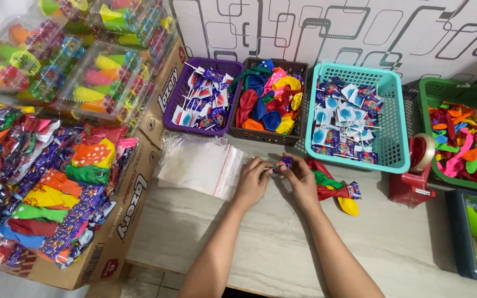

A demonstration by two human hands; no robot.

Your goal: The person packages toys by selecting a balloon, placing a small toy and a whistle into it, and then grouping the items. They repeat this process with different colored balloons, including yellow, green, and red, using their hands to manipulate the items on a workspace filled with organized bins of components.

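Note:
My left hand (251, 182) and my right hand (300, 177) meet over the pale floor and together pinch a small wrapped lollipop (282, 163) with a purple wrapper and a thin white stick. Just right of my right hand lies a small bunch of uninflated balloons (333, 187), red, green and yellow, with another purple wrapped sweet among them. A stack of clear zip bags (202, 164) lies to the left of my left hand.
Along the wall stand a purple basket (173, 110) and a teal basket (390, 121) of wrapped lollipops, a brown basket (299, 67) and a green basket (429, 91) of balloons. A red tape dispenser (415, 174) sits right. Cardboard boxes (125, 221) with filled packs sit left.

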